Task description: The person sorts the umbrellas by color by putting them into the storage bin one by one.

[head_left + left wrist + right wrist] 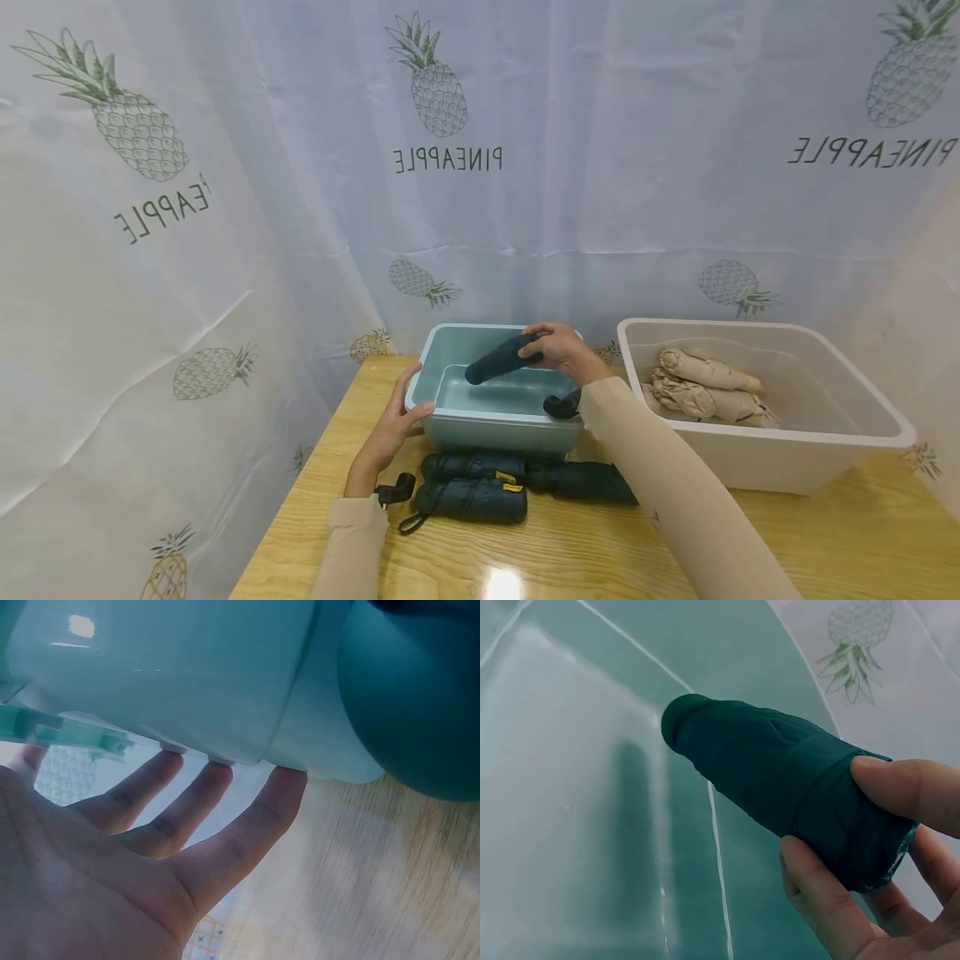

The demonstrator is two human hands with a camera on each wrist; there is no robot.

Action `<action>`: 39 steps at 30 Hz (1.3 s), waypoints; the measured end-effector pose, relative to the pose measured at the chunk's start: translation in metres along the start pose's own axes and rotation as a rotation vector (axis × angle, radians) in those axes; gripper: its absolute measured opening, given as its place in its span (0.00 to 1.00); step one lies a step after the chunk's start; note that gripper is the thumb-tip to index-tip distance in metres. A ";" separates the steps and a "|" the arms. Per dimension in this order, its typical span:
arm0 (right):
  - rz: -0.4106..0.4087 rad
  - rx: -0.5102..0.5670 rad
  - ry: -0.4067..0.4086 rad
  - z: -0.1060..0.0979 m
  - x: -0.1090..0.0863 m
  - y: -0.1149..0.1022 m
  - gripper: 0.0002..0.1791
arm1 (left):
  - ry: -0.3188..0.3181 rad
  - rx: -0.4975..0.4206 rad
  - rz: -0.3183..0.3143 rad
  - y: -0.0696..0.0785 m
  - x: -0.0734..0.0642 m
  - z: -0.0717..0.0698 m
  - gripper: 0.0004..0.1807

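Note:
My right hand [558, 346] grips one end of a dark navy folded umbrella [498, 360], thumb on top and fingers beneath. The umbrella slants over the inside of a light blue plastic bin [495, 429], its far end pointing down and left. In the right wrist view the folded umbrella [757, 765] overlaps the bin's inner wall and floor. My left hand [393, 421] is at the bin's left front corner, with the thumb by the rim. Its extended fingers [251, 832] touch the outer wall in the left wrist view.
Three more dark folded umbrellas lie before the blue bin: a rear-left one [468, 465], a front-left one [472, 500] and one on the right [585, 481]. A larger beige bin [787, 458] at right holds beige folded umbrellas [708, 387]. Behind hangs a pineapple-print curtain [525, 208].

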State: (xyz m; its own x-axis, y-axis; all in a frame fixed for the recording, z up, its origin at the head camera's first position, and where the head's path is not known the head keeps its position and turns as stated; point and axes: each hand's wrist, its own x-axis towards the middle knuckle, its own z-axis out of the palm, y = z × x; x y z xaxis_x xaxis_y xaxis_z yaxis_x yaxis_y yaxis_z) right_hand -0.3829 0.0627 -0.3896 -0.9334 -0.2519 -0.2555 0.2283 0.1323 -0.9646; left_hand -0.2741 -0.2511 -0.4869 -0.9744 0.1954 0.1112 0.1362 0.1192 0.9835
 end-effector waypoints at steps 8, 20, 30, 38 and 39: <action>0.012 -0.123 -0.055 -0.005 0.008 0.000 0.30 | 0.004 0.009 0.008 -0.003 0.003 -0.001 0.42; 0.037 -0.313 -0.050 -0.004 0.015 0.002 0.26 | 0.003 -0.001 0.008 -0.005 0.005 -0.001 0.42; 0.028 -0.431 -0.078 -0.004 0.013 0.004 0.29 | -0.012 -0.011 0.014 -0.003 0.005 -0.003 0.42; 0.040 -0.475 -0.156 -0.004 0.014 0.007 0.31 | 0.000 0.003 0.010 -0.001 0.004 -0.001 0.41; 0.041 -0.474 -0.171 -0.004 0.013 0.007 0.31 | 0.000 0.003 0.010 -0.001 0.004 -0.001 0.41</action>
State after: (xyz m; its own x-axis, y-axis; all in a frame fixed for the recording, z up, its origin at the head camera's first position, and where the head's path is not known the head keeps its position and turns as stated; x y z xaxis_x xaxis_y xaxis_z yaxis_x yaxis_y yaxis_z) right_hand -0.3949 0.0642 -0.3999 -0.8586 -0.3852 -0.3382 0.0766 0.5560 -0.8277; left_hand -0.2780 -0.2519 -0.4872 -0.9731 0.1963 0.1209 0.1462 0.1197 0.9820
